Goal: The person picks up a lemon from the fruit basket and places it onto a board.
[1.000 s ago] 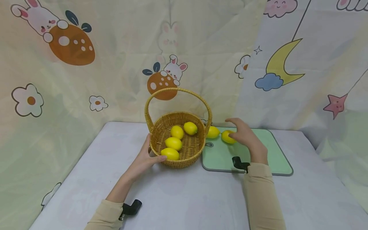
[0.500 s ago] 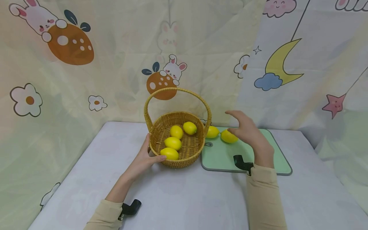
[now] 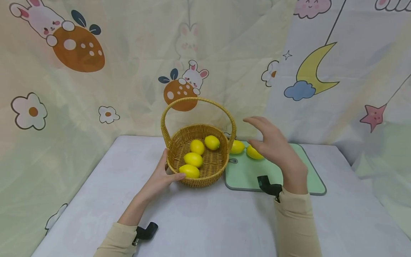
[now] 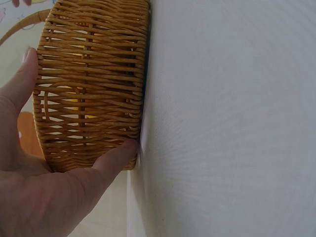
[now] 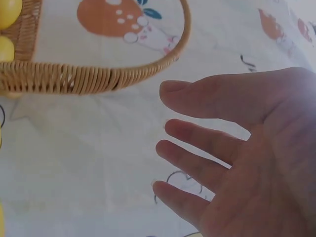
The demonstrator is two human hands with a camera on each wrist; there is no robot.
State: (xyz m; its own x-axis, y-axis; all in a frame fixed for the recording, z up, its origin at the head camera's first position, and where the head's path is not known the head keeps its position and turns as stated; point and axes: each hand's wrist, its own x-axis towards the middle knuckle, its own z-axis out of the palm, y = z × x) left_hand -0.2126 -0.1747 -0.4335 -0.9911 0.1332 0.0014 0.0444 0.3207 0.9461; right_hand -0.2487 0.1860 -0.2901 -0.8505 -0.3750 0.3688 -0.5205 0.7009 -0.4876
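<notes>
A round wicker basket (image 3: 200, 183) with a tall arched handle (image 3: 199, 99) stands on the table, several yellow lemons (image 3: 193, 160) inside it. My left hand (image 3: 162, 175) holds its left side, thumb at the rim; in the left wrist view the fingers spread along the woven wall (image 4: 94, 106). My right hand (image 3: 277, 148) is raised, fingers apart and holding nothing, over the green cutting board (image 3: 248, 175). Two lemons lie on that board: one (image 3: 237, 147) partly behind the basket, the other (image 3: 253, 152) partly hidden by the right hand. The right wrist view shows the empty palm (image 5: 256, 182) facing the basket handle (image 5: 94, 79).
The board has a dark grey rim and sits right of the basket, toward the table's back edge. A white cloth covers the table (image 3: 205, 221). Behind it hangs a printed curtain (image 3: 135, 71) with rabbits and a moon.
My right hand has risen off the lemon on the board, first backing to the right, then shifting slightly left. The left hand and basket have stayed in place.
</notes>
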